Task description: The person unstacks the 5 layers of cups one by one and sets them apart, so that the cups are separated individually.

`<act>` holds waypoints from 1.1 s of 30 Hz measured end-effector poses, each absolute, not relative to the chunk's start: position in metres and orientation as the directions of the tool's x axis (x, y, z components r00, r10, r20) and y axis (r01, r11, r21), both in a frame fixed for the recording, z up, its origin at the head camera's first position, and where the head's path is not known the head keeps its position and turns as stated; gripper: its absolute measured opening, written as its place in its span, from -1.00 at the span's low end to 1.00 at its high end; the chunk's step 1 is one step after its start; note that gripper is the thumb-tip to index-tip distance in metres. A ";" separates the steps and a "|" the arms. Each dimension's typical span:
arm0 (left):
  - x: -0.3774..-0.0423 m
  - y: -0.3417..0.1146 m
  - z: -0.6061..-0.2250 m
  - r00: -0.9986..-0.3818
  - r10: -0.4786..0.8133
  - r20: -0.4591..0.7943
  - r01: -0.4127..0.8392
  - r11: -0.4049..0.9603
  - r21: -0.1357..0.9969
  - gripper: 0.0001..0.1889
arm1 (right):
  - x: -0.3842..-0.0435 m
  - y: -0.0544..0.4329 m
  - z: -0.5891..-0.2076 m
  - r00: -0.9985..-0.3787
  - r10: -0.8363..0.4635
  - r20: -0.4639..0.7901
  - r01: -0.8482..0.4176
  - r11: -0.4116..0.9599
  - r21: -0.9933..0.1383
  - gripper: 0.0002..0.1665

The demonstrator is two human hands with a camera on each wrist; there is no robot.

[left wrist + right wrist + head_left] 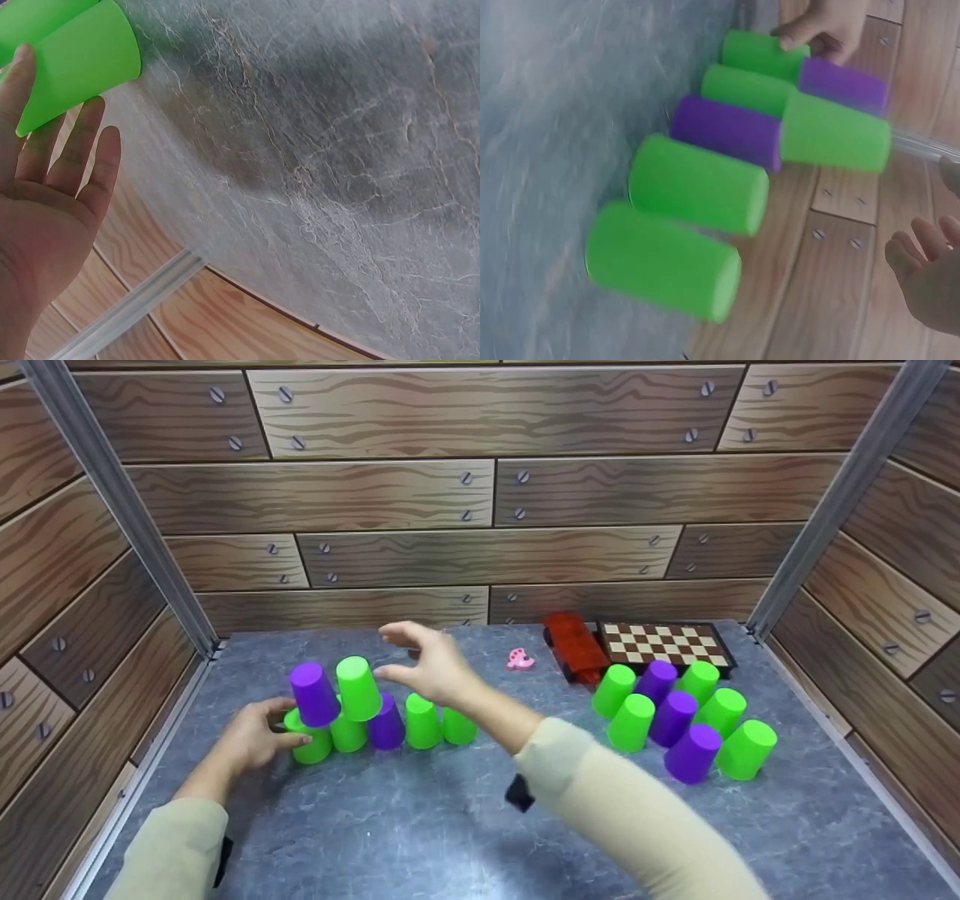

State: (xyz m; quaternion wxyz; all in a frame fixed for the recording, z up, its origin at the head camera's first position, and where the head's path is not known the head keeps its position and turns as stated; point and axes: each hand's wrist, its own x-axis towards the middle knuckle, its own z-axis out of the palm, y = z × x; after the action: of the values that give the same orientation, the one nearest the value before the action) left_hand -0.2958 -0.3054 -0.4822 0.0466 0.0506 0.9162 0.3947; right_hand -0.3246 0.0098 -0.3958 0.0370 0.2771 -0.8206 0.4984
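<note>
Several upside-down cups stand in a row at the left of the table. My left hand (pixel 251 735) holds the leftmost green cup (pixel 313 748), thumb in front and fingers behind; the left wrist view shows this green cup (pixel 82 64) between thumb and fingers. On the row rest an upper purple cup (pixel 313 695) and an upper green cup (pixel 358 690), side by side. Right of that upper cup is my right hand (pixel 435 664), fingers spread and nothing in it. In the right wrist view, the right hand (pixel 934 274) is apart from the upper green cup (pixel 834 133).
A second group of green and purple cups (pixel 691 754) stands upside down on the right. Behind it lie a checkered board (pixel 660 643) and a red toy car (pixel 574 649). A small pink object (pixel 520 660) sits near the back. Wood-patterned walls (pixel 480 495) enclose the table (pixel 420 825).
</note>
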 end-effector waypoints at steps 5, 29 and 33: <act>-0.296 -0.302 -0.483 -0.990 0.130 -0.049 0.051 0.669 0.742 -0.33 | -0.323 -0.014 -0.414 -0.881 -0.379 0.285 -0.423 0.357 -0.833 -0.28; -0.295 -0.303 -0.485 -0.991 0.131 -0.013 0.082 0.691 0.718 -0.34 | -0.322 -0.018 -0.432 -0.886 -0.353 0.301 -0.393 0.225 -0.891 -0.33; -0.295 -0.307 -0.487 -0.992 0.127 -0.008 0.083 0.692 0.717 -0.34 | -0.323 0.000 -0.423 -0.865 -0.361 0.347 -0.434 0.194 -0.880 -0.33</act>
State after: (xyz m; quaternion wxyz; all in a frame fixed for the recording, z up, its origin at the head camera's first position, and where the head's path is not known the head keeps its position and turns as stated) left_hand -0.2955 -0.3070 -0.4865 0.0284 0.0570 0.9195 0.3880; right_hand -0.3228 -0.0001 -0.4229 0.0313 0.2574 -0.7719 0.5804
